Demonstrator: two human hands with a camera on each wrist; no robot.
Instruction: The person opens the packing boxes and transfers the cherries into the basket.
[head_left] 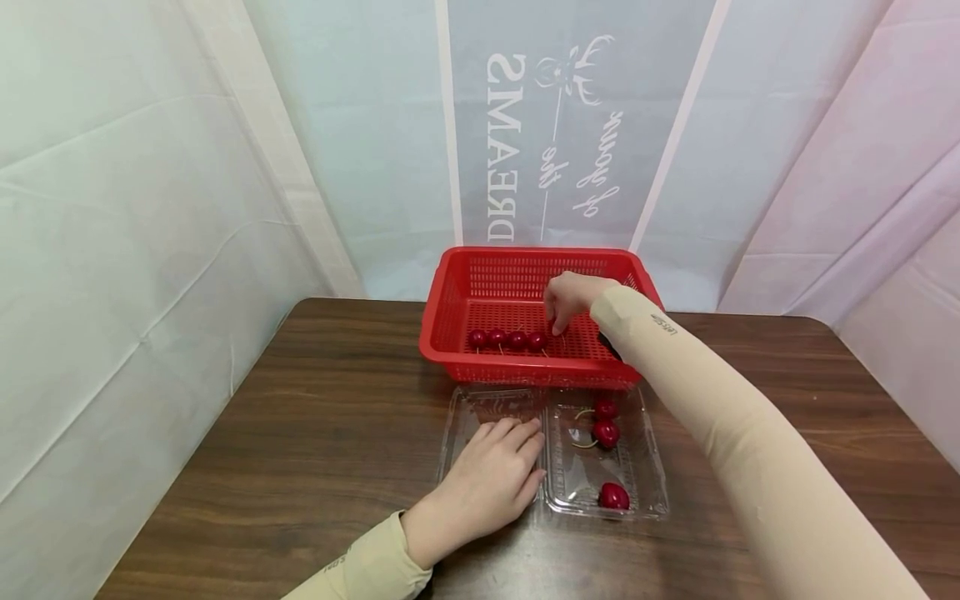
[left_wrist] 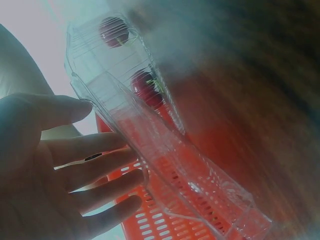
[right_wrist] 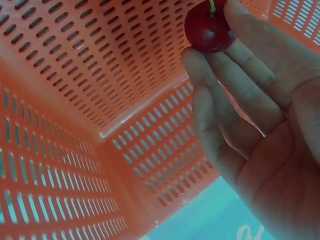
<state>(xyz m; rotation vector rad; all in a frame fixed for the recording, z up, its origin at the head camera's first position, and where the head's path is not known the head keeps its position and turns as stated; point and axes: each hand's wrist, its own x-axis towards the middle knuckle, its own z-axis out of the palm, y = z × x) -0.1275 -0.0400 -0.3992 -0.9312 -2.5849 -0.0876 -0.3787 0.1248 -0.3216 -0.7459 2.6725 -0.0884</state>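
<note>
My right hand (head_left: 573,298) reaches down into the red plastic basket (head_left: 435,333). In the right wrist view, its thumb and fingers pinch a dark red cherry (right_wrist: 210,27) with a green stem. Left of that hand, several cherries (head_left: 497,337) sit in a row on the basket floor. My left hand (head_left: 491,471) rests on the left half of a hinged clear plastic container (head_left: 551,500), fingers extended along its middle edge. The container's right half holds three stemmed cherries: one near the front (head_left: 614,497) and two farther back (head_left: 606,432).
The container lies opened flat on a dark wooden table (head_left: 300,450), right in front of the basket. Behind the basket hangs a pale curtain (head_left: 390,167) with printed lettering, and light cloth (head_left: 135,208) hangs at the left. My right forearm crosses over the table's right side.
</note>
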